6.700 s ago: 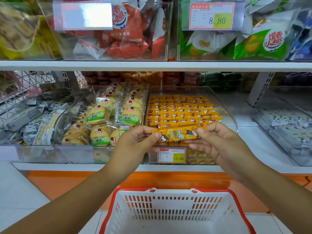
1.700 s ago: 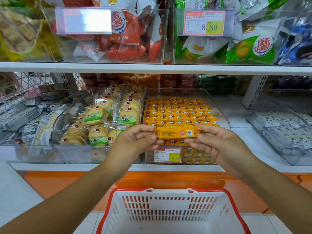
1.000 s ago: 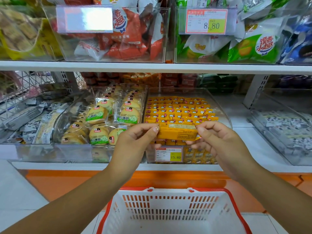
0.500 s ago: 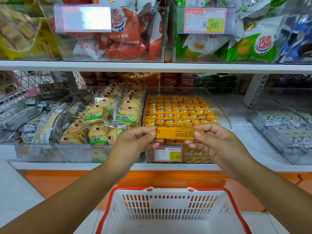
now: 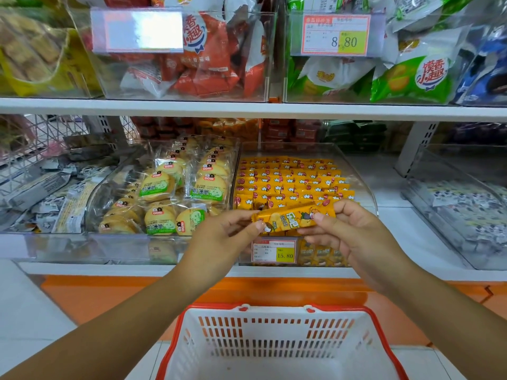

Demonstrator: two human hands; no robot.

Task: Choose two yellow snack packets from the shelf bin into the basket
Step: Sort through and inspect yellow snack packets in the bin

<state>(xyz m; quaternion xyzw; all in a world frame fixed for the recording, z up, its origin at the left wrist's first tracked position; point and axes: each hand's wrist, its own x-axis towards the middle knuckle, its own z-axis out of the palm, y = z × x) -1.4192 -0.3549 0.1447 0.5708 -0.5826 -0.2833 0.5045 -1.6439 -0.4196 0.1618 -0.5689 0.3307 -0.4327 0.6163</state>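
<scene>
Both ends of one yellow packet (image 5: 293, 216) were pinched: left hand (image 5: 219, 237) low, right hand (image 5: 354, 234) higher. Shelf bin (image 5: 365, 187) just beyond the fingers, basket (image 5: 274, 338) below them. Judgement: keep one pinch, lower straight down, then release.

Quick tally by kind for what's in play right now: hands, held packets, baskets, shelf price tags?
Hands: 2, left hand and right hand
Held yellow snack packet: 1
Red-rimmed basket: 1
Shelf price tags: 3
Total: 7
</scene>
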